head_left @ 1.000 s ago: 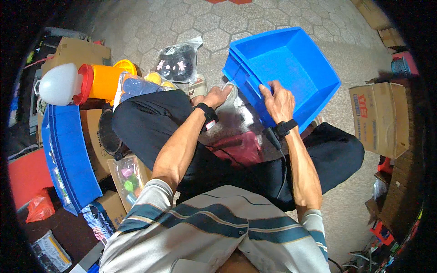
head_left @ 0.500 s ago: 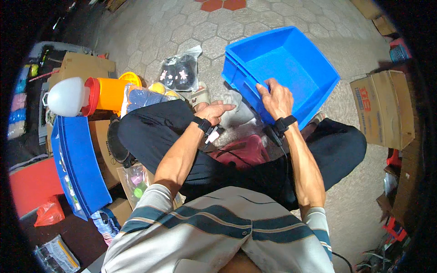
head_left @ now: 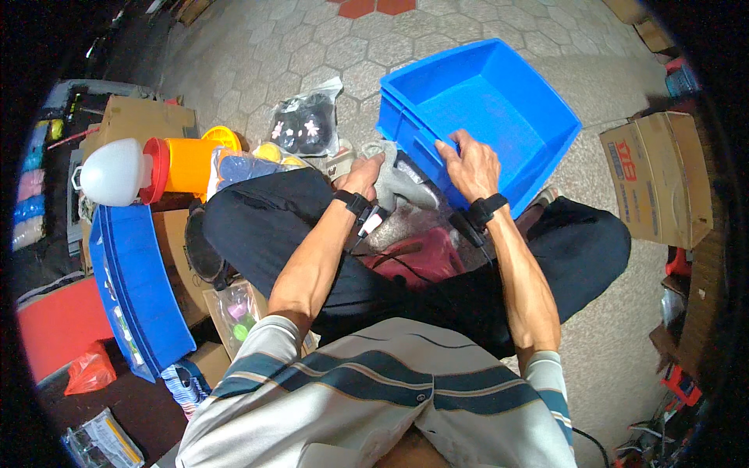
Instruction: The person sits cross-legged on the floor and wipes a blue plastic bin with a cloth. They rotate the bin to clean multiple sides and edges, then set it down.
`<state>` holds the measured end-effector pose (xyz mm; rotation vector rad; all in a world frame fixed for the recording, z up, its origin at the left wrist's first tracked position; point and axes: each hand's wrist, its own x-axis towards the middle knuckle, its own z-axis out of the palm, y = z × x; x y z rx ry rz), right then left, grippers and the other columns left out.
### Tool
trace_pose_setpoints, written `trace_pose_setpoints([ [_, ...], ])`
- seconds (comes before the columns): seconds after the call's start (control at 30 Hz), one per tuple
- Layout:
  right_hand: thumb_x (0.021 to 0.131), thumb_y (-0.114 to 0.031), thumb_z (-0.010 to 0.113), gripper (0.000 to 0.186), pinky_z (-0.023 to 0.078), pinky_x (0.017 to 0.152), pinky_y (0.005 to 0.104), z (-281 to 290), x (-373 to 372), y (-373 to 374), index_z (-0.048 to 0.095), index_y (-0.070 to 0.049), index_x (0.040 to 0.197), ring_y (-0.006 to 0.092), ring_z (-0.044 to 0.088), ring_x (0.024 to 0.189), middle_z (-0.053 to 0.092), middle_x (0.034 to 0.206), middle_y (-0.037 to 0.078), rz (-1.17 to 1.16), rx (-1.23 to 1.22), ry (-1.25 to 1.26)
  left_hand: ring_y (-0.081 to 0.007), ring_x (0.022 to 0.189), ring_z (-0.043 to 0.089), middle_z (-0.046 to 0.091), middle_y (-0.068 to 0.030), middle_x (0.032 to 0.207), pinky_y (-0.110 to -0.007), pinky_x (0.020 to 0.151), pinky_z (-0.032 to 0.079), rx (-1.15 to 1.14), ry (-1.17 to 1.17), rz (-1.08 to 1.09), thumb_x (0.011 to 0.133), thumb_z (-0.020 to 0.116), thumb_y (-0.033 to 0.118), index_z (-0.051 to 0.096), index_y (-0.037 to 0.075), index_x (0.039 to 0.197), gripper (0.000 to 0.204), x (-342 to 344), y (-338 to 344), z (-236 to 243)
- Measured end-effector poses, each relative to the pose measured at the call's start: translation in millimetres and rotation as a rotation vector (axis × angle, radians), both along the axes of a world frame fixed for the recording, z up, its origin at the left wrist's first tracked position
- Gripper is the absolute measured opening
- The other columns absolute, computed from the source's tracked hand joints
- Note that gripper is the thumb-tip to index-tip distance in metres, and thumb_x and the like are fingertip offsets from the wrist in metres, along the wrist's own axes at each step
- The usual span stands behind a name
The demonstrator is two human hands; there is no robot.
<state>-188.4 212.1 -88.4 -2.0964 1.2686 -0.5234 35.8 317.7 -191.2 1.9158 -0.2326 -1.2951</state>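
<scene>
My left hand [head_left: 361, 176] is closed on a grey cloth [head_left: 396, 178], pinching its upper left part between thumb and fingers. The cloth hangs in folds between my knees, beside the near wall of an empty blue plastic bin [head_left: 476, 86]. Over that bin's near rim curls my right hand [head_left: 473, 168], its fingers bent around the edge and the fingertips partly hidden. The bin is tilted, its opening turned up toward me. A pink-red plastic bag [head_left: 417, 259] lies on the floor between my legs.
To the left stand an orange container with a red rim [head_left: 183, 165], a white translucent dome [head_left: 113, 169] and a second blue bin [head_left: 144, 288]. Ahead lies a clear bag of black slippers [head_left: 304, 125]. A cardboard box [head_left: 659, 179] sits at the right.
My left hand has gone from pointing fingers over the grey cloth to gripping it, and the cloth is pulled up and spread. My right hand stays on the bin's rim.
</scene>
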Motion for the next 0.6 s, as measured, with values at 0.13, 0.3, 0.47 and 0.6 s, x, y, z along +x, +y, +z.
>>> trace_pose_setpoints([
  [0.13, 0.091, -0.042, 0.069, 0.042, 0.051, 0.070, 0.0501, -0.3, 1.4, 1.0, 0.072, -0.003, 0.108, 0.0400, 0.069, 0.078, 0.070, 0.078, 0.021, -0.005, -0.011, 0.005, -0.0295, 0.073, 0.071, 0.071, -0.0186, 0.100, -0.044, 0.060, 0.057, 0.019, 0.047, 0.074, 0.098, 0.064, 0.026, 0.058, -0.008, 0.117, 0.040, -0.1, -6.4, -6.2],
  [0.3, 0.091, -0.042, 0.069, 0.042, 0.051, 0.069, 0.0498, 0.3, 1.2, 1.5, 0.072, -0.003, 0.108, 0.0400, 0.069, 0.077, 0.070, 0.077, 0.021, -0.013, 0.000, 0.016, -0.0301, 0.086, 0.072, 0.072, -0.0149, 0.102, -0.041, 0.075, 0.059, -0.128, 0.342, 0.172, 0.097, 0.061, 0.018, 0.062, -0.003, 0.114, 0.027, -16.8, -7.7, 9.0],
  [0.47, 0.091, -0.042, 0.069, 0.042, 0.051, 0.069, 0.0495, -0.4, 2.2, 1.1, 0.072, -0.003, 0.108, 0.0400, 0.069, 0.077, 0.070, 0.077, 0.021, -0.005, 0.000, 0.025, -0.0313, 0.098, 0.070, 0.071, -0.0141, 0.109, -0.045, 0.085, 0.058, -0.204, 0.426, 0.193, 0.094, 0.062, 0.012, 0.062, -0.001, 0.120, 0.029, -24.1, -6.5, 35.0],
  [0.6, 0.091, -0.041, 0.069, 0.042, 0.051, 0.068, 0.0500, 0.3, 3.3, 2.0, 0.072, -0.003, 0.107, 0.0406, 0.069, 0.077, 0.070, 0.077, 0.022, 0.002, -0.005, 0.020, -0.0321, 0.101, 0.070, 0.070, -0.0169, 0.114, -0.046, 0.088, 0.057, -0.177, 0.389, 0.242, 0.095, 0.062, 0.013, 0.059, -0.003, 0.124, 0.033, -19.7, -2.8, 24.7],
])
